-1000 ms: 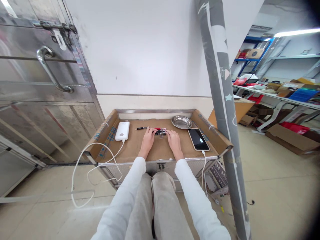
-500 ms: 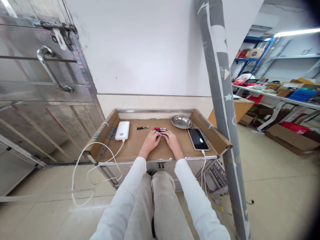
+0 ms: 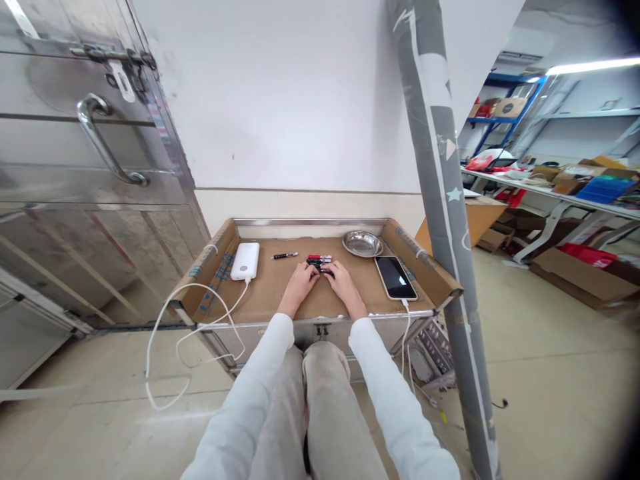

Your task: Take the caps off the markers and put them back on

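Note:
Both hands are close together at the middle of the cardboard-covered top (image 3: 275,293). My left hand (image 3: 300,285) has its fingertips closed at the left end of a black marker (image 3: 321,269). The fingers of my right hand (image 3: 344,285) are closed at that marker's right end. Just beyond the fingertips lie a red marker (image 3: 319,257) and other dark markers beside it, partly covered by the fingers. A further black marker (image 3: 285,255) lies apart to the left.
A white power bank (image 3: 245,260) with a cable (image 3: 173,293) stands at left. On the right are a round metal dish (image 3: 363,244) and a plugged-in phone (image 3: 395,277). A grey patterned roll (image 3: 445,160) leans beside the cabinet; a metal door (image 3: 45,153) is at left.
My hands have drawn slightly apart, so more of the dark markers shows between them. The red marker and the separate black marker have stayed in place.

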Demonstrator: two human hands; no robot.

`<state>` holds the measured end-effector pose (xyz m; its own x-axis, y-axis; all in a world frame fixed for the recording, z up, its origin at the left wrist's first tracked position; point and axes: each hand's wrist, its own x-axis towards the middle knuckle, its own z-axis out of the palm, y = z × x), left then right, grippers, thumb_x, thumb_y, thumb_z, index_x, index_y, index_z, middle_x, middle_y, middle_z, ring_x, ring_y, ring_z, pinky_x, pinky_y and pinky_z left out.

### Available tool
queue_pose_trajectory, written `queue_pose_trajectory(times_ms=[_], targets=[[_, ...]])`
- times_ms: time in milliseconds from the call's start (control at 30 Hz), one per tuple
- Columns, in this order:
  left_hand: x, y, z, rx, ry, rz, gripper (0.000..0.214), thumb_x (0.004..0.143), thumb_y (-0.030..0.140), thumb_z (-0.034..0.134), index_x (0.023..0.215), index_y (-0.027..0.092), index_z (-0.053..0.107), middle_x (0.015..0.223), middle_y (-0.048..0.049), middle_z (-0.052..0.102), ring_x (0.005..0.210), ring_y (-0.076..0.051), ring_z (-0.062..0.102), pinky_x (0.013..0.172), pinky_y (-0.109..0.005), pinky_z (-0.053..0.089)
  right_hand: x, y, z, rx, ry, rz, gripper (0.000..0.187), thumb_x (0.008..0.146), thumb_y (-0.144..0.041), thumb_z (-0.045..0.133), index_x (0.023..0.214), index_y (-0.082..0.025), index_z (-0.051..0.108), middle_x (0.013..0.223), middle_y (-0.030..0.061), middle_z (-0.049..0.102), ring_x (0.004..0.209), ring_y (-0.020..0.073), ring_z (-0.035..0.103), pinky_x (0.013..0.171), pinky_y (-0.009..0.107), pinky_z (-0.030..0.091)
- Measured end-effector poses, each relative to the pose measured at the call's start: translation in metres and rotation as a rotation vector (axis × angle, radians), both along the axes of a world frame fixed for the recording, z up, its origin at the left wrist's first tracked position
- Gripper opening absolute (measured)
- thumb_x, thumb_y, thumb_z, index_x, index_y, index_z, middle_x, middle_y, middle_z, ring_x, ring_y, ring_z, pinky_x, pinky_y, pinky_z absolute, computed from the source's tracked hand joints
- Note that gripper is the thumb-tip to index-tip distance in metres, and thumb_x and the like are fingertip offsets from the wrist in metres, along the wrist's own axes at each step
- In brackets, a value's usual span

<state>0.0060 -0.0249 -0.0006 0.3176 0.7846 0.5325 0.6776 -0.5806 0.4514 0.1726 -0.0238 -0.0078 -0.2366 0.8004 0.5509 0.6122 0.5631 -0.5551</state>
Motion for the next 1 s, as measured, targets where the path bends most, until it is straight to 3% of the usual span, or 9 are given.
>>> queue_pose_trajectory(times_ms=[433,733,833,1000], targets=[[0.0,0.004,-0.003,-0.025,-0.059,0.026,0.009,0.087,0.017,0.051,0.086,0.02,0.059,0.09,-0.0046,0.054,0.085,-0.018,0.057,0.083,-0.035,0.049,-0.002,-0.007,0.006,0.041,-0.044,-0.056,0.027,0.085,-0.012,0.045,0.101,-0.021,0.064,0.099,0.0079,0.055,0.102,0.0214,0.052,0.095,0.039,0.044],[0.002,0.007,-0.005,-0.018,-0.084,0.056,0.012,0.086,0.012,0.049,0.095,0.019,0.053,0.095,-0.0061,0.054,0.09,-0.018,0.057,0.086,-0.036,0.048,-0.002,-0.004,0.003,0.035,-0.009,-0.009,0.03,0.085,-0.008,0.038,0.101,-0.02,0.061,0.1,0.0067,0.055,0.097,0.018,0.055,0.094,0.034,0.043],[0.002,0.006,-0.002,0.077,-0.082,0.163,0.011,0.088,0.014,0.044,0.094,0.017,0.053,0.097,-0.0094,0.054,0.093,-0.021,0.057,0.087,-0.039,0.047,-0.003,-0.008,0.007,0.043,-0.066,-0.097,0.027,0.085,-0.008,0.038,0.094,-0.019,0.061,0.098,0.0074,0.056,0.092,0.0188,0.055,0.088,0.032,0.044],[-0.003,0.008,-0.002,0.131,-0.054,0.525,0.031,0.084,0.004,0.035,0.109,0.012,0.052,0.115,-0.0191,0.055,0.111,-0.029,0.052,0.092,-0.045,0.043,-0.002,-0.011,0.011,0.051,-0.209,-0.258,0.023,0.081,-0.006,0.041,0.081,-0.019,0.06,0.089,0.0079,0.057,0.088,0.0206,0.051,0.084,0.032,0.041]])
